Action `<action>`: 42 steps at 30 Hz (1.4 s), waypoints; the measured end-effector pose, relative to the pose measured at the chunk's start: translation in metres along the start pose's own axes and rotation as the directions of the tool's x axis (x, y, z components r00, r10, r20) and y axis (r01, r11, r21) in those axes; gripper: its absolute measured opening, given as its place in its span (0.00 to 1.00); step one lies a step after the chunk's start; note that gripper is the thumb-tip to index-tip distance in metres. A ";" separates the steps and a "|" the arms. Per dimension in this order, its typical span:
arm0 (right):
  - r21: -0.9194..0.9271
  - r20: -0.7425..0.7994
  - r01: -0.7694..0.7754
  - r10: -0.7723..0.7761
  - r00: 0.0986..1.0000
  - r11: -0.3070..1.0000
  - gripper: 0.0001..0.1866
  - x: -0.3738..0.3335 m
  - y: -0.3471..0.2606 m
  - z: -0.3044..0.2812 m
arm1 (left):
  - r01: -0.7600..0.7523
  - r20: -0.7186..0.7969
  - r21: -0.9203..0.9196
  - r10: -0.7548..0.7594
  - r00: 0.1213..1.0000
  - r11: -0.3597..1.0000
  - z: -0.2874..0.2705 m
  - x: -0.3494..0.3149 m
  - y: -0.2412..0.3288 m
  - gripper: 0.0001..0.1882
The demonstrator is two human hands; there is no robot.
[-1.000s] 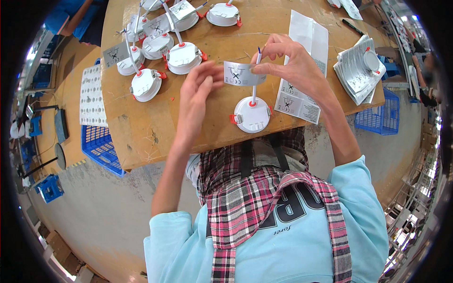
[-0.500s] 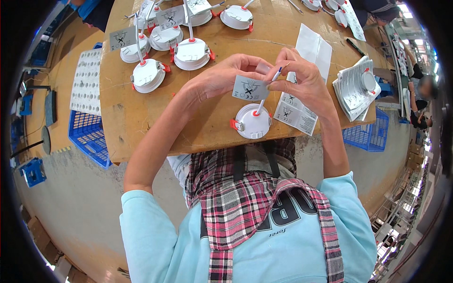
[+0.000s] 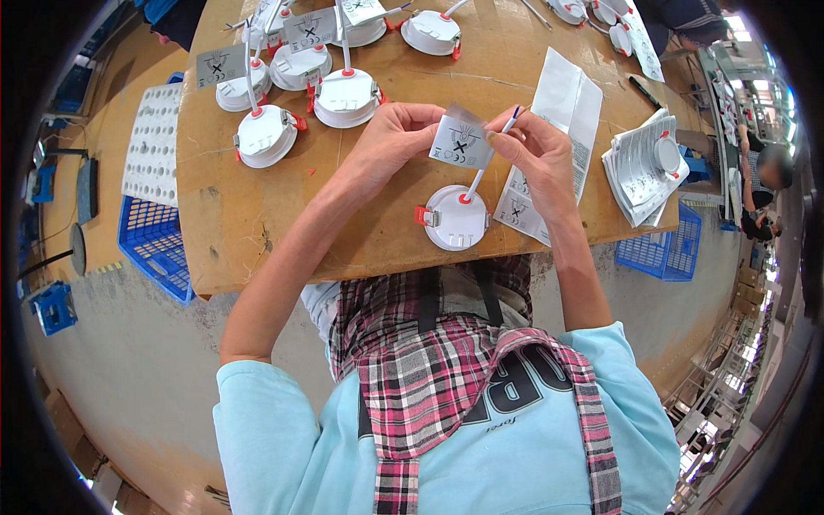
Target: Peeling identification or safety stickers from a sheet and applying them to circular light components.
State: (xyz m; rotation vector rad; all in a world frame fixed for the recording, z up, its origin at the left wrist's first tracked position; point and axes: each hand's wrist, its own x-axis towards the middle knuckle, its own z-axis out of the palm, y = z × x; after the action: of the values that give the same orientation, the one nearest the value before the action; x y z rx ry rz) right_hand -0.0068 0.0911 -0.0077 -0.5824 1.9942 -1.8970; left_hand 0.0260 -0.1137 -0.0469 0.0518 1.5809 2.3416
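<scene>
A round white downlight [image 3: 456, 220] with red-tipped spring clips sits near the table's front edge. Its white cable [image 3: 478, 178] rises at a slant to a bare end with a blue wire. Around the cable, or right against it, is a silver label [image 3: 460, 142] with printed symbols. My left hand [image 3: 399, 137] is closed, pinching the label's left edge between thumb and fingers. The thumb and fingers of my right hand [image 3: 539, 156] are closed at the label's right edge, next to the cable. Whether they grip the cable too cannot be made out.
Beneath my right hand lies a label sheet [image 3: 561, 101]. Several labelled downlights [image 3: 346, 96] stand far left. To the right are stacked sheets [image 3: 633, 176] with a round white part [image 3: 667, 154] on top, and a black pen [image 3: 645, 92]. Blue crates [image 3: 154, 242] flank the table.
The label has tilted and stands more upright between my hands. My left fingers have drawn back to its left edge, away from my right hand. The downlight stays in place on the table.
</scene>
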 end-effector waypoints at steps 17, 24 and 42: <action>0.039 -0.205 -0.007 0.015 0.979 0.999 0.06 -0.001 0.007 0.008 | 0.017 -0.070 -0.171 -0.029 0.997 0.985 0.008 -0.003 0.001 0.16; 0.021 -0.239 -0.017 0.021 0.971 1.000 0.08 -0.001 0.006 0.011 | 0.015 -0.089 -0.206 -0.034 0.995 0.979 0.010 -0.004 0.000 0.15; -0.046 -0.263 -0.035 0.022 0.965 0.998 0.07 0.000 0.000 0.015 | 0.030 -0.076 -0.232 -0.048 0.996 0.972 0.010 -0.004 0.006 0.15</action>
State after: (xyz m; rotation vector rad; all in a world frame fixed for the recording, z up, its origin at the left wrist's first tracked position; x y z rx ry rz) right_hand 0.0009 0.0776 -0.0084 -0.3259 2.2042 -1.9995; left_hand 0.0300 -0.1082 -0.0368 -0.1270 1.3196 2.5078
